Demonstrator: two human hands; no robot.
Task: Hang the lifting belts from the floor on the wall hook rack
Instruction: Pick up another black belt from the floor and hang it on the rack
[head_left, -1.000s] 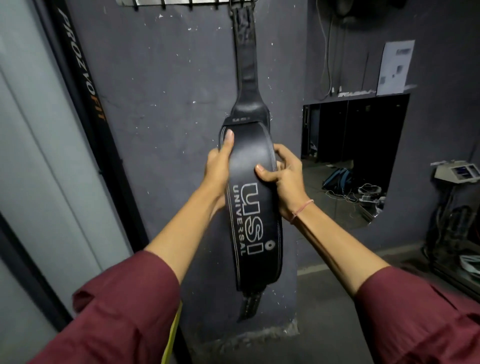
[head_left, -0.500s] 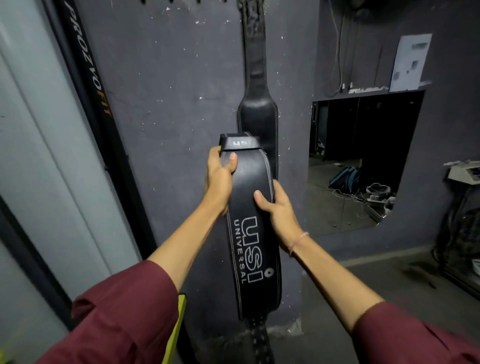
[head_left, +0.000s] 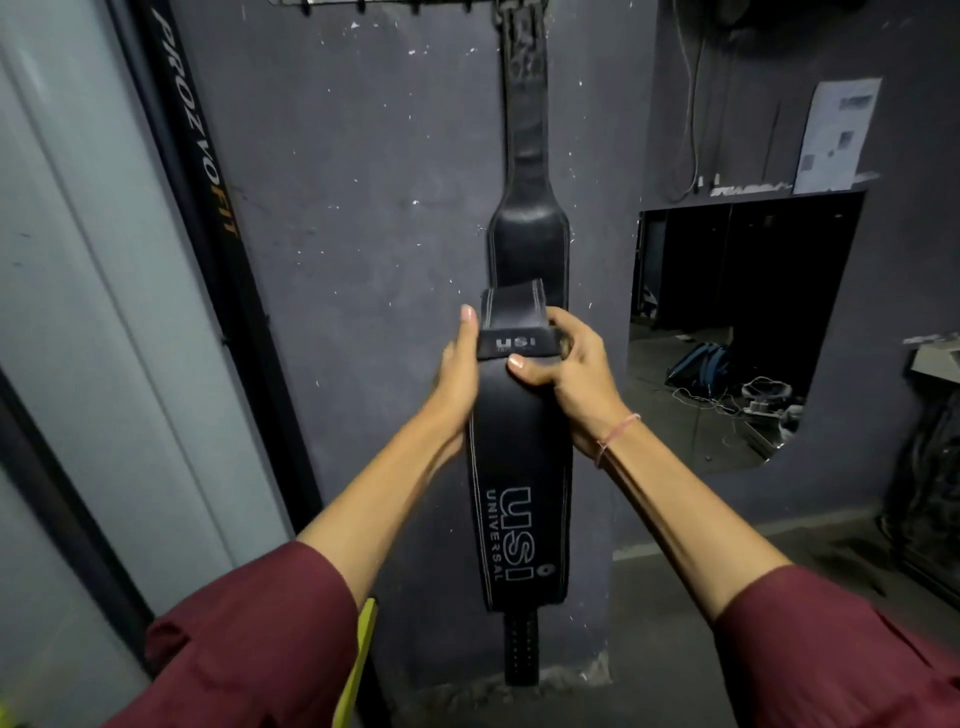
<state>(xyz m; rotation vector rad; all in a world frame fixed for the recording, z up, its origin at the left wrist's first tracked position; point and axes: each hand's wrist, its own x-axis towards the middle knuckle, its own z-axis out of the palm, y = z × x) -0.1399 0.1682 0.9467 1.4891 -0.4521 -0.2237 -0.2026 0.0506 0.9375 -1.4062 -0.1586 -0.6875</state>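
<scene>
A black leather lifting belt with white "USI UNIVERSAL" lettering hangs upright in front of the grey wall. My left hand grips its left edge near the top. My right hand holds the right edge there, thumb pressed on the front just under the small USI loop. Behind it a second black belt hangs from the hook rack at the top edge of the view. The held belt's top end sits below the rack, folded over. Its perforated strap end dangles near the floor.
A black upright frame lettered PROZVOFIT leans at the left beside a pale panel. A wall opening on the right shows a bag and cables on a floor. Equipment stands at the far right. A paper notice rests above the opening.
My right hand has slid up the belt to its top end beside the left hand. More of the folded top end shows above the USI loop. The view has tilted up, showing the rack again.
</scene>
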